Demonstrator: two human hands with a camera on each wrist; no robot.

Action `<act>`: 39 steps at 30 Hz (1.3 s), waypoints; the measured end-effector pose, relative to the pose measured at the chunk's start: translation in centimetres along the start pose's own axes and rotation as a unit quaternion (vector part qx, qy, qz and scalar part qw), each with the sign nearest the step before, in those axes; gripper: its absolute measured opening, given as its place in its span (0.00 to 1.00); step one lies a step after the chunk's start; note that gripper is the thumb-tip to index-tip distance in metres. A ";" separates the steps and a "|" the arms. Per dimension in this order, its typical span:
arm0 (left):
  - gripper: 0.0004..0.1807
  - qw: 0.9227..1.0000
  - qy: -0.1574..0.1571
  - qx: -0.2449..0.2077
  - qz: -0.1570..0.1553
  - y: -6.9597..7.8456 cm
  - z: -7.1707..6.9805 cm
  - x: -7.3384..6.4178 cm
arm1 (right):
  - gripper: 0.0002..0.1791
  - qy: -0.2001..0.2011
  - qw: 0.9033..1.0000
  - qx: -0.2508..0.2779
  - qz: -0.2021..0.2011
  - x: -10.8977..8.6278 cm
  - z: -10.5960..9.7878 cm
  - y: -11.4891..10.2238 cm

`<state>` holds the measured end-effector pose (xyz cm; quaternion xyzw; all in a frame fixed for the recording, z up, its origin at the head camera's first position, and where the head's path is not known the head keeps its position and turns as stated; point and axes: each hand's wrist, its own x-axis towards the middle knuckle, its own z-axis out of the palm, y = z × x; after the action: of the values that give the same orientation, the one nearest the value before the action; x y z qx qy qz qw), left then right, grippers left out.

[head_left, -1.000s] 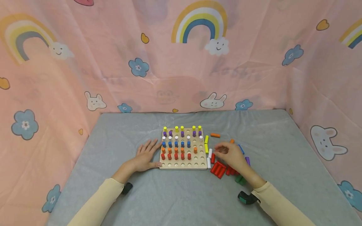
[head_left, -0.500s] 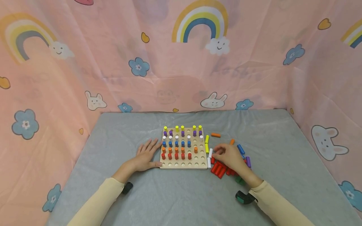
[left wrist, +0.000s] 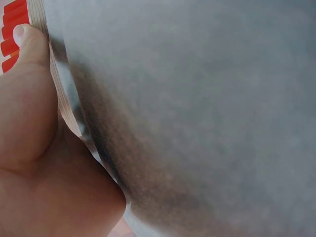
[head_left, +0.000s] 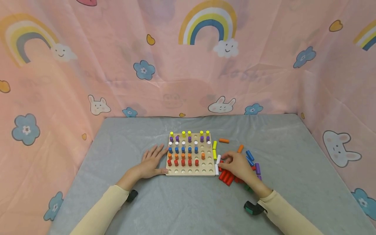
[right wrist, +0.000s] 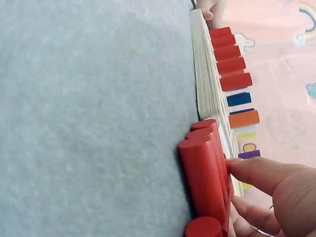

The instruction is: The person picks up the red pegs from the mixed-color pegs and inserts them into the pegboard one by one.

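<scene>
A wooden pegboard [head_left: 207,169] in the head view bears rows of upright yellow, purple, white, blue, orange and red pegs. My left hand [head_left: 151,163] lies spread at its left side, thumb on the near corner and fingertips at the edge. To the right of the board, my right hand [head_left: 236,164] reaches down among loose pegs, its thumb and fingers pinching a red peg [right wrist: 227,162]. That peg is mostly hidden by the thumb in the right wrist view. Beside it lie several red pegs [right wrist: 202,173], and two white pegs [head_left: 217,169] are close to the board's edge.
Two yellow pegs [head_left: 214,154] lie along the board's right side. Loose orange [head_left: 224,140], blue [head_left: 250,155], purple [head_left: 257,168] and green pegs [head_left: 248,188] are scattered around the right hand. A grey cloth [head_left: 176,205] covers the table; patterned pink fabric [head_left: 164,94] hangs behind.
My right hand has lowered slightly toward the near side and closed its thumb and fingers on a red peg. The left hand and the board keep their places.
</scene>
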<state>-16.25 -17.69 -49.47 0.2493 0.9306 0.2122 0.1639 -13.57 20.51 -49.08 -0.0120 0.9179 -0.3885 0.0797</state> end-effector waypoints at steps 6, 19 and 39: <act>0.55 1.000 -0.001 0.004 -0.006 -0.3 0.3 0.2 | 0.17 0.012 1.000 0.004 0.001 -0.1 0.3 0.2; 0.54 1.000 -0.003 0.008 -0.008 -0.7 0.7 0.3 | 0.16 0.029 0.999 0.041 0.008 -0.4 0.7 0.5; 0.53 1.000 0.000 0.005 -0.001 0.1 0.1 0.0 | 0.16 0.026 0.999 0.029 0.005 -0.4 0.7 0.6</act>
<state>-16.18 -17.55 -49.45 0.2488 0.9320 0.2075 0.1625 -13.05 20.41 -49.95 0.0052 0.9081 -0.4146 0.0585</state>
